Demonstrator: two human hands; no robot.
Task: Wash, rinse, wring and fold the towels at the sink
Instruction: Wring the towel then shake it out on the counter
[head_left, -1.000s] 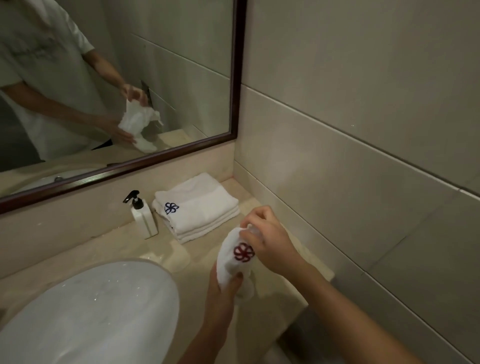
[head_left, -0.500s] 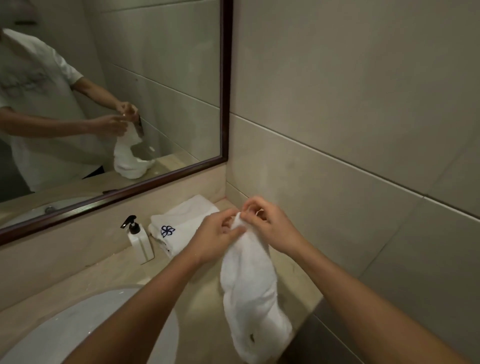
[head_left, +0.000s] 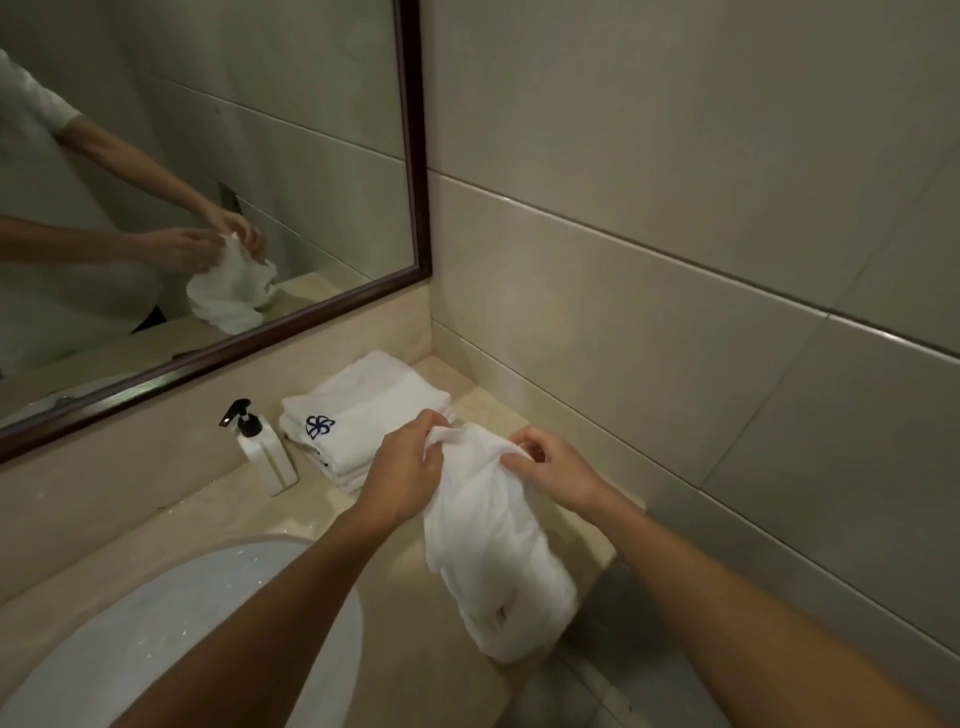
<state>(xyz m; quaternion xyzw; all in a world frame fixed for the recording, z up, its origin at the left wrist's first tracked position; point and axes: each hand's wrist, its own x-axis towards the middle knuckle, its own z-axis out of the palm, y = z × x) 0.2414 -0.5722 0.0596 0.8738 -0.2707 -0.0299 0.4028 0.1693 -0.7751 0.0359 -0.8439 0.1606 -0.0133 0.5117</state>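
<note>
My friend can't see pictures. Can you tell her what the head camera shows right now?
Two hands, left hand and right hand, hold up a hanging white towel by its top edge. Behind it, folded towels and a soap bottle sit on the counter beside a sink.

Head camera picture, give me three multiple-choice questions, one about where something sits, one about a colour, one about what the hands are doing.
1. Where is the soap bottle?
A. in the sink
B. left of the folded towels
C. on the folded towels

2. What colour is the logo on the folded towels?
A. dark blue
B. green
C. yellow

3. How is the loose towel held?
A. by the left hand only
B. by both hands at its top edge
C. lying flat, untouched

Answers:
1. B: it stands on the counter beside the stack.
2. A: the flower mark shows dark blue.
3. B: left hand and right hand each have a grip on the top, and the rest hangs.
</note>
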